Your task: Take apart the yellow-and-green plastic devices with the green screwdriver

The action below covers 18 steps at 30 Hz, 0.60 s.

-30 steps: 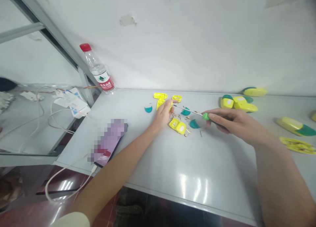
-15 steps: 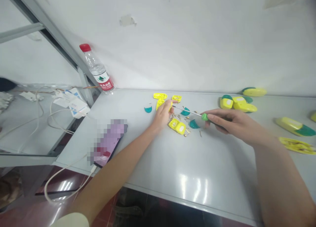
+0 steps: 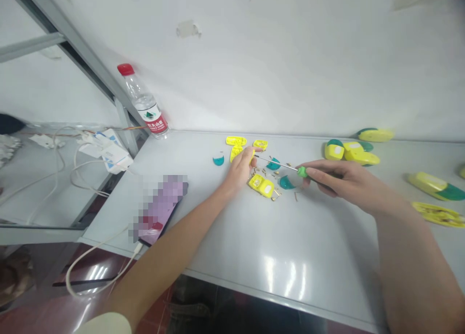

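My right hand (image 3: 329,176) is closed around the handle of a screwdriver (image 3: 278,164) with a green collar and a thin metal shaft. The shaft points left, its tip reaching a small yellow plastic part (image 3: 253,155) pinched in my left hand (image 3: 241,167). Fingers cover most of that part. Just below lies a yellow plastic casing (image 3: 261,185) with a white patch. Teal curved pieces (image 3: 286,182) and several small brass-coloured bits (image 3: 275,193) are scattered around it. Behind my left hand are open yellow shell halves (image 3: 236,141).
Several yellow-and-green plastic bodies (image 3: 358,154) lie at the back right, and an open yellow shell (image 3: 438,214) at the far right. A water bottle (image 3: 154,118) stands by the wall. On the left lie a cabled phone (image 3: 163,208) and white adapters (image 3: 114,152) with cords.
Almost nothing differs. Both hands keep their hold, with the screwdriver tip still at the yellow part; the whole view has shifted very slightly.
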Available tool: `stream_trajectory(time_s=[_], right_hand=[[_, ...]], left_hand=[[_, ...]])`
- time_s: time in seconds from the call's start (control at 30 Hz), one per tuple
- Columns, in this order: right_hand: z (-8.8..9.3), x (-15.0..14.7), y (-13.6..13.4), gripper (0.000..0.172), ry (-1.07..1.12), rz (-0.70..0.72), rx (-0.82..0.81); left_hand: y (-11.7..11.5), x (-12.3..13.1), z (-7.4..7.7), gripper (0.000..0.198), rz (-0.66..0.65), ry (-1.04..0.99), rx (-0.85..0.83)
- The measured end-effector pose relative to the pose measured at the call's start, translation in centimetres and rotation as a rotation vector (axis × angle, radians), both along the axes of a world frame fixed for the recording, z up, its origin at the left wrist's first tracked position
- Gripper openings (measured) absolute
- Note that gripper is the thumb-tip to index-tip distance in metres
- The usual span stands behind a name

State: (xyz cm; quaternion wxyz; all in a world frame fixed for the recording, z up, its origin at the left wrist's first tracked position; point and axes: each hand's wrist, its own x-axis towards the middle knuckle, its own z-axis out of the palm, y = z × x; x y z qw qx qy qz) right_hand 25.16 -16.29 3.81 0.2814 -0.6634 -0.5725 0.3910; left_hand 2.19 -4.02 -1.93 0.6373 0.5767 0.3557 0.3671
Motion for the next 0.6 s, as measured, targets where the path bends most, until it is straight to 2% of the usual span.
stream_trajectory(time_s=[0.1, 0.3, 0.6], right_hand=[[0.2, 0.0, 0.0, 0.058, -0.010, 0.012, -0.022], [0.6, -0.5, 0.0, 0.067, -0.020, 0.131, -0.121], [0.7, -0.9, 0.1, 0.058, -0.014, 0.163, -0.013]], left_hand=[[0.1, 0.0, -0.2, 0.052, -0.007, 0.009, 0.009], [0.2, -0.1, -0.3, 0.053, -0.004, 0.027, 0.018], [0.1, -0.1, 0.3, 0.049, 0.007, 0.022, -0.026]])
